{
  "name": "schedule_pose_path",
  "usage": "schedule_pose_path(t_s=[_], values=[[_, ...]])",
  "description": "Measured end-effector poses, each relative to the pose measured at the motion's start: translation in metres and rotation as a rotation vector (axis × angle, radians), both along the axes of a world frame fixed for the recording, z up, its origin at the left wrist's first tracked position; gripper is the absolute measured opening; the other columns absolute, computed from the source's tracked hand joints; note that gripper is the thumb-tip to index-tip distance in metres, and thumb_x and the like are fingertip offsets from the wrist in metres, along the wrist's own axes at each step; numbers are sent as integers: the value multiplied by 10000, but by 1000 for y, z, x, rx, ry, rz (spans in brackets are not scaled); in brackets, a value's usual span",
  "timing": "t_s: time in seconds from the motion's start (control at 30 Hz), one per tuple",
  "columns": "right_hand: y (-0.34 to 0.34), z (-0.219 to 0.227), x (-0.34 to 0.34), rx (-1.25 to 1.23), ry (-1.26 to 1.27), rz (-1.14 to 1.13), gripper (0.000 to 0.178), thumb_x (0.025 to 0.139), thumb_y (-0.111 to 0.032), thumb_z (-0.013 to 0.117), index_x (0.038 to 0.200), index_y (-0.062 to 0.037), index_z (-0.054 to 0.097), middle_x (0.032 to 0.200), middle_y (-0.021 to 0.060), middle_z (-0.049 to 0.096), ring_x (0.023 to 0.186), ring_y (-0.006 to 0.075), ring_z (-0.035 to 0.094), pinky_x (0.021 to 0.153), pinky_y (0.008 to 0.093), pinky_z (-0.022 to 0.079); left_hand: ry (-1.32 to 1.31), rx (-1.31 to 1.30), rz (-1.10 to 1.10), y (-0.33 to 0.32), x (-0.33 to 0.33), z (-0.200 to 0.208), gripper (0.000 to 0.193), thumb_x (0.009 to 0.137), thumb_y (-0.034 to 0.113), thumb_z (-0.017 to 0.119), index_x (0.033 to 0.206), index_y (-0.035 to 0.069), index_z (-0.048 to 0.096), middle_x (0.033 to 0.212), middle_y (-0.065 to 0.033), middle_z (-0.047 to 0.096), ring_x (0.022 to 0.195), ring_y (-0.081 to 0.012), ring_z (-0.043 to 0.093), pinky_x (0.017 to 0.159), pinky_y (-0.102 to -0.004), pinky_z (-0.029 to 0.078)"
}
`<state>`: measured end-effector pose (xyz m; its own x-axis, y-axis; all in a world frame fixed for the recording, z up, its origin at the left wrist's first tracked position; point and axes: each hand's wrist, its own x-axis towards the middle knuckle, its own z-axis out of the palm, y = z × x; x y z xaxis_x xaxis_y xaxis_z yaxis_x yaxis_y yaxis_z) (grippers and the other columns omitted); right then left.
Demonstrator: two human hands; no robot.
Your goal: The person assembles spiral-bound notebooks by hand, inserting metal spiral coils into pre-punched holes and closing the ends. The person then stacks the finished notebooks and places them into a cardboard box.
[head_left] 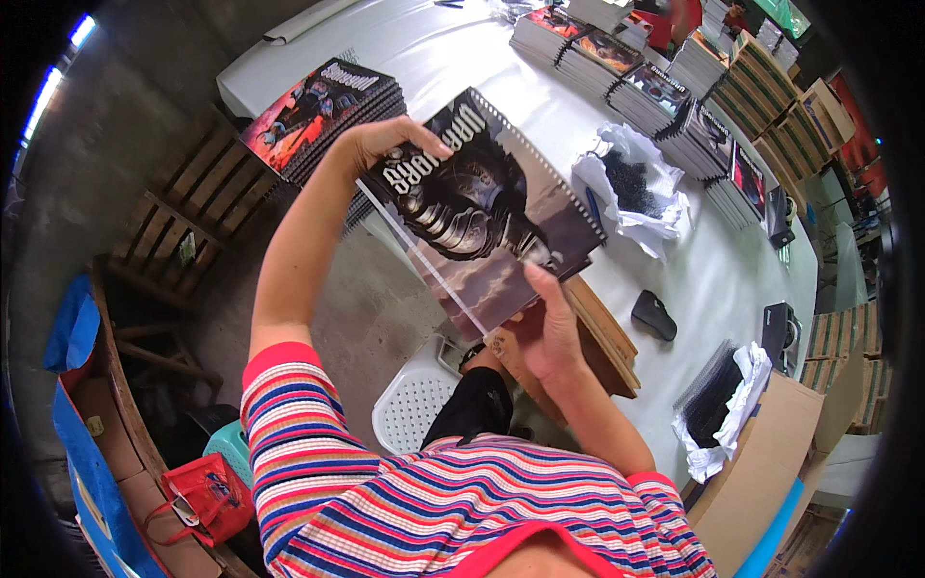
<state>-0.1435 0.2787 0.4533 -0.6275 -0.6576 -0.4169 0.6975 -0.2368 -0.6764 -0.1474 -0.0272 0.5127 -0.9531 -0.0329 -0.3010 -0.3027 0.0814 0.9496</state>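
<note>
I hold a notebook (472,217) with a dark armoured figure on its cover, tilted above the near edge of the table. A row of punched holes runs along its right edge, and no binding wire shows in them. My left hand (395,143) grips its upper left corner, thumb lying on the cover. Low on its right side my right hand (554,328) closes on it, thumb on the front and fingers partly hidden. Just behind my left hand stands a stack of notebooks (323,111) with red and black covers.
On the white-covered table (453,58) lie black binding wires (631,183) in crumpled paper, a second wire bundle (718,400), a small black object (654,315) and notebook stacks (646,96). A wooden board (602,337) juts beside my right hand. Below are a white stool (414,405) and red bag (207,496).
</note>
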Motion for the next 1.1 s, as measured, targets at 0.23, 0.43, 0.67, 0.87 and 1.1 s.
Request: schedule_pose_path(t_s=[0.23,0.43,0.67,0.87,1.1], values=[[-24,-16,-10,-40,-89,-11,284,809,-102,634,1073,-52,539,986,46,601,901,176,589,798,448,502,-405,122,-56,-19,-45,-43,299,709,176,703,946,5,638,825,-74,674,578,-124,637,517,-228,542],[-44,-58,-18,38,-191,-105,240,813,-72,621,1044,-35,566,995,61,602,922,194,574,833,490,458,-451,-51,-165,-16,-60,-84,479,707,202,729,1085,-39,561,920,-117,658,720,-161,651,615,-265,550],[-32,-63,-16,122,-230,-192,569,756,-28,654,1241,-102,367,1145,57,511,1040,193,506,892,553,377,-272,-102,-223,-16,-64,-110,540,761,201,724,1211,-1,506,1000,-55,620,892,-121,565,810,-232,441],[87,38,5,-284,230,475,621,812,-159,656,1354,-86,361,1252,89,459,1079,191,491,929,321,397,-100,-920,-227,-39,-56,-97,1013,592,192,819,1375,-41,220,1309,-247,415,1168,-335,442,974,-380,370],[386,171,73,315,1119,-177,468,797,-112,661,1228,-24,500,1143,135,578,1031,258,563,912,351,430,646,-1138,-183,214,-100,86,824,668,95,733,1372,32,308,1342,-166,412,1253,-324,373,1045,-386,282]])
